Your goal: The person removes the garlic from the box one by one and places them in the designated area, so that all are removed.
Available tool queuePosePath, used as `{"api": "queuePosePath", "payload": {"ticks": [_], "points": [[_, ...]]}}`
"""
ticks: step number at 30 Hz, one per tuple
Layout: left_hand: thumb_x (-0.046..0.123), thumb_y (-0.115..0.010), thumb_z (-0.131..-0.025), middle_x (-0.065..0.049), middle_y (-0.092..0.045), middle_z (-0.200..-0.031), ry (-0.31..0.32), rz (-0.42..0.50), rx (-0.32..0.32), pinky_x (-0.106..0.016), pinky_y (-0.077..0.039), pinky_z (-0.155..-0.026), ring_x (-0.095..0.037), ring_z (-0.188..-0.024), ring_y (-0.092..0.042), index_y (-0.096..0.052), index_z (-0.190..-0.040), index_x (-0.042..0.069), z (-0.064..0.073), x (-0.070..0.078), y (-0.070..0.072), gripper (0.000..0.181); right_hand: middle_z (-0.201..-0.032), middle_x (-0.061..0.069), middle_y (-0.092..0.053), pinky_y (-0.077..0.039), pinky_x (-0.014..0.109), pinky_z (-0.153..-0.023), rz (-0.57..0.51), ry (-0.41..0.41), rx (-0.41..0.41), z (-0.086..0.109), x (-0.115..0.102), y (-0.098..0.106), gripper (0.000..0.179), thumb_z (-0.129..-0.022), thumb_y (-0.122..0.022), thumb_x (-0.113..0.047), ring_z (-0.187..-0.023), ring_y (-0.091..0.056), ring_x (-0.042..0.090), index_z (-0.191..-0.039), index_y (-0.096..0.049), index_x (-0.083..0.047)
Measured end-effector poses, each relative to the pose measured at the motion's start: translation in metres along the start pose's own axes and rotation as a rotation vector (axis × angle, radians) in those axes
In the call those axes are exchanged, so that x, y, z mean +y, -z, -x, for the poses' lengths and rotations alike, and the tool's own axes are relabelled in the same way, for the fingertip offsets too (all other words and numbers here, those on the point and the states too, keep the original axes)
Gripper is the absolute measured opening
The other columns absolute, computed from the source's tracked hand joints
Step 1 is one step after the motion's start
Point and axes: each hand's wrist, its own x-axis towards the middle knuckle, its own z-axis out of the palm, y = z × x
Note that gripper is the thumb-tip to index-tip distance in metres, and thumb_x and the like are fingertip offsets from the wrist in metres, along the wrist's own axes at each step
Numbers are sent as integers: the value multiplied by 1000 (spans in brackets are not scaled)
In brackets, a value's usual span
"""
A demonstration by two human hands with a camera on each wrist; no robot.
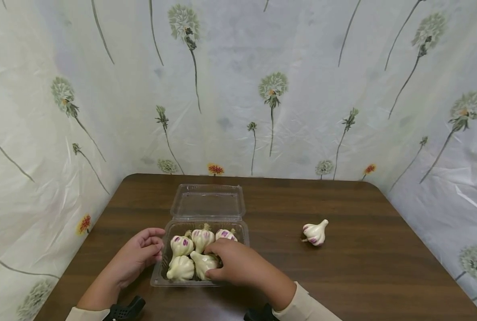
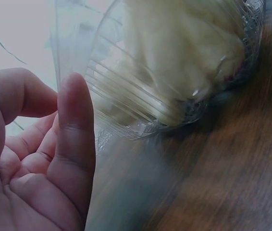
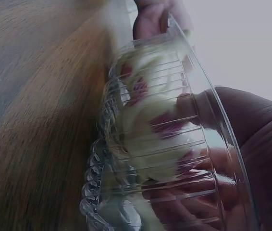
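Note:
A clear plastic container (image 1: 245, 232) stands on the table with its hinged lid (image 1: 208, 206) laid back. Several white garlic bulbs (image 1: 181, 268) with purple streaks fill it in rows. My right hand (image 1: 236, 263) reaches over the right front part, thumb and fingers around a garlic bulb (image 3: 160, 120) inside; the palm hides part of it. At the container's left rim is my left hand (image 1: 140, 252), fingers bent, with thumb (image 2: 74, 110) and forefinger appearing to pinch the plastic edge. Another garlic bulb (image 1: 314, 232) lies alone to the right.
The dark brown wooden table (image 1: 367, 267) carries the container left of its middle. A pale sheet printed with dandelions (image 1: 230, 89) hangs behind and along both sides. Dark wrist straps (image 1: 124, 308) sit beside cream sleeves.

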Motion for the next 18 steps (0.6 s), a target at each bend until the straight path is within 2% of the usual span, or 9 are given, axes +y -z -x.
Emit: {"api": "queuePosePath", "payload": {"ticks": [7, 14, 18], "points": [[5, -58, -106, 0, -60, -101, -1, 9, -14, -25, -61, -80, -11, -86, -64, -36, -145, -7, 1, 0, 1, 46, -110, -10, -69, -52, 25, -90, -29, -8, 12, 0, 1, 0, 32, -89, -82, -36, -101, -59, 4, -114, -73, -19], [5, -57, -106, -1, -60, -101, 2, 2, -1, -26, -61, -79, -12, -85, -64, -35, -145, -7, 2, 2, 1, 47, -119, -5, -71, -53, 28, -97, -44, -14, 24, 1, 2, 2, 39, -90, -81, -36, -111, -63, 8, -122, -73, -15], [5, -57, -106, -1, -60, -101, 6, -4, 3, -26, -61, -80, -12, -85, -64, -35, -146, -7, 2, 2, 1, 48, -120, -5, -70, -54, 28, -94, -77, -14, 28, 2, 3, 3, 42, -91, -81, -36, -108, -61, 6, -126, -72, -15]]}}
